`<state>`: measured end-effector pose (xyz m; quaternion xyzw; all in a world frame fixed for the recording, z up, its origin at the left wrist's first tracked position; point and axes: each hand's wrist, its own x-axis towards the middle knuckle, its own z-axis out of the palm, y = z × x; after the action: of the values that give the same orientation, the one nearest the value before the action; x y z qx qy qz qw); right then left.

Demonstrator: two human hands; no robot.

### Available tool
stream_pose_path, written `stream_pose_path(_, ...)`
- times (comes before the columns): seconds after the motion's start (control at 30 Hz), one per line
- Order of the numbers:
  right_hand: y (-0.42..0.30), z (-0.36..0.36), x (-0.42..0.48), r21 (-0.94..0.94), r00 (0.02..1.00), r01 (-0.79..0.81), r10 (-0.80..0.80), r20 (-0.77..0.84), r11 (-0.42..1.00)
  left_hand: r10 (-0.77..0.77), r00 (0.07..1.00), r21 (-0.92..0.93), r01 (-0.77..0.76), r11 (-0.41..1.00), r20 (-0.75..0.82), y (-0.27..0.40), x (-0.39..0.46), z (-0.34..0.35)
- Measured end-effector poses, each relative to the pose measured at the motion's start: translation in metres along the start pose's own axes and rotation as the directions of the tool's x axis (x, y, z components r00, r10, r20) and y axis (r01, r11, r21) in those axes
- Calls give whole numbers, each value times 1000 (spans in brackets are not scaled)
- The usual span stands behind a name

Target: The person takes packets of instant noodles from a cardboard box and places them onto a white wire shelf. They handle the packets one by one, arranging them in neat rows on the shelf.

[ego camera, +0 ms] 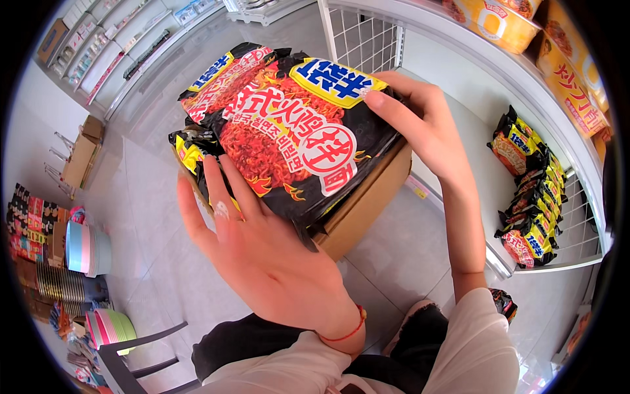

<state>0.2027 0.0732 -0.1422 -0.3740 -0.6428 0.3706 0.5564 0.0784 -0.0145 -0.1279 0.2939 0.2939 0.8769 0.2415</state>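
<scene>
A large black plastic pack of instant noodles (290, 133), printed with red noodles and a yellow label, sits tilted at the top of an open cardboard box (366, 209). My right hand (425, 123) grips its far right corner, thumb on top and fingers curled behind. At the near left side, my left hand (275, 266) holds the pack's edge, its fingers spread along the gap by the box wall; its thumb is hidden. A second noodle pack (226, 81) shows behind the first. More black and yellow packaging (189, 150) shows at the box's left edge.
On the right, a white shelf (450, 133) with wire-grid sides carries a row of noodle packs (534, 197). Yellow noodle tubs (499, 22) stand above. Stacked plastic basins (88, 246) and a dark metal frame (140, 340) are at left. Beneath is a tiled floor (142, 207).
</scene>
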Motion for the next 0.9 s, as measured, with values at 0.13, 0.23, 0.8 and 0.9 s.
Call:
stream_pose_path(0.13, -8, -10, -4, 46, 999, 27, -25, -39, 999, 3, 999, -20, -3, 1000, 36, 6, -11, 9)
stream_pose_path(0.23, -19, -17, -10, 123, 999, 35, -31, -36, 992, 29, 998, 2, -29, 1000, 64, 9, -18, 12)
stream_pose_path(0.8, -13, -103, -40, 203, 984, -176, 177, 15, 963, -75, 960, -156, 121, 980, 270, -11, -49, 26)
stream_pose_path(0.9, -17, -114, -52, 174, 953, -301, 287, 97, 938, -192, 933, -195, 258, 946, 304, -17, -51, 19)
